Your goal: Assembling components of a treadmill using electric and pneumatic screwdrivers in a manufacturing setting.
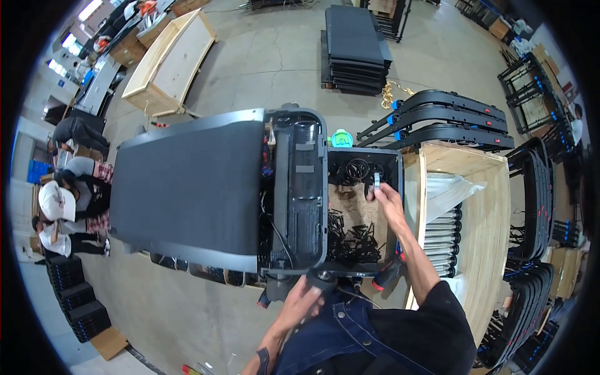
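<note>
My right hand (pixel 384 197) reaches into a black tray (pixel 396 187) of parts and pinches a small light-coloured piece (pixel 377 180) above its wooden bottom. Black screws and clips (pixel 353 237) lie heaped in the tray's near half, and coiled black cables (pixel 356 167) in the far half. My left hand (pixel 304 302) grips a dark power tool (pixel 325 279) at the near end of a treadmill. The treadmill's black belt (pixel 187 187) stretches left, and its open motor bay (pixel 300 187) lies between belt and tray.
A wooden crate (pixel 481 206) holding metal rollers (pixel 440 234) and plastic wrap stands to the right. A red-handled tool (pixel 387 275) hangs by the tray. Stacked black frames (pixel 537 187) line the right side. Black panels (pixel 356 47) and a wooden pallet box (pixel 172 62) sit farther off. People crouch at left (pixel 65 200).
</note>
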A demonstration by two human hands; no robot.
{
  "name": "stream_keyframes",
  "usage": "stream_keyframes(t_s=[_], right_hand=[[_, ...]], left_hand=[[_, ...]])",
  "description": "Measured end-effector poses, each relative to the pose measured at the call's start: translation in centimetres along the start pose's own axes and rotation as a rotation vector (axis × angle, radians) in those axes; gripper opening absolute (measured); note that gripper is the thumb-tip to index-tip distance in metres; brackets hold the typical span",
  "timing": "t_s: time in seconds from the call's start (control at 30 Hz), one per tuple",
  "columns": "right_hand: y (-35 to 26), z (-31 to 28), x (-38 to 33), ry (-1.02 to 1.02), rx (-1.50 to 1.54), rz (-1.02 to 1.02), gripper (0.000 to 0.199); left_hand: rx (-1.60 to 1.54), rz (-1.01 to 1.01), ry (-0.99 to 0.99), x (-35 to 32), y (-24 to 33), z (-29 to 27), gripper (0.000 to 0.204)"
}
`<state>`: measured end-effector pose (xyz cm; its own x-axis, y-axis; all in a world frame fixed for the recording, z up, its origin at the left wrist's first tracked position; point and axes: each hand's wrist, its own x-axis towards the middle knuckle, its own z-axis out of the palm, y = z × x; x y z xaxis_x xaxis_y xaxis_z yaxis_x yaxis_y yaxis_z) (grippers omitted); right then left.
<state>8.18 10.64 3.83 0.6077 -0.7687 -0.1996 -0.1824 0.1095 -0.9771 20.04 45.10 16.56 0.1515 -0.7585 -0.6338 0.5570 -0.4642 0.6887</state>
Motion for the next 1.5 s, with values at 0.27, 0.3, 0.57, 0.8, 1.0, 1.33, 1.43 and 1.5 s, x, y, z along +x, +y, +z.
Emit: stream_keyframes(t_s=[0.27,0.3,0.57,0.8,1.0,1.33,1.43,1.5], right_hand=[[-9.8,4.5,-16.7,-0.321,0.248,0.097,0.028],[-10.6,5.0,-17.4,-0.331,0.239,0.096,0.028],[-13.3,8.8,-22.1,-0.505,-0.013,0.104,0.022],[-14.2,13.8,-26.0,-0.311,-0.642,-0.403,0.022],[-10.3,13.4,-23.0,-0.209,-0.471,-0.286,0.04],[-14.4,15.1,-6.2,-0.382,-0.415,-0.402,0.072],[-12.2,16.2,3.3,-0.15,-0.176,-0.267,0.052],[-12.2,17.2,10.4,-0.114,0.096,-0.053,0.05]], left_hand=[[0.102,0.15,-0.151,0.9,-1.3,0.5,0.068],[0.118,0.182,-0.161,0.8,-1.4,0.3,0.07],[0.133,0.297,-0.09,-3.1,-4.9,-1.4,0.07],[-0.069,0.299,-0.025,-4.9,-5.6,-3.7,0.066],[-0.191,0.359,-0.122,-4.7,-2.7,-4.0,0.072],[0.744,0.481,0.198,6.0,14.2,-4.4,0.064],[1.189,0.663,0.565,11.2,21.9,-3.0,0.049],[1.192,1.089,0.798,15.1,24.7,-4.6,0.036]])
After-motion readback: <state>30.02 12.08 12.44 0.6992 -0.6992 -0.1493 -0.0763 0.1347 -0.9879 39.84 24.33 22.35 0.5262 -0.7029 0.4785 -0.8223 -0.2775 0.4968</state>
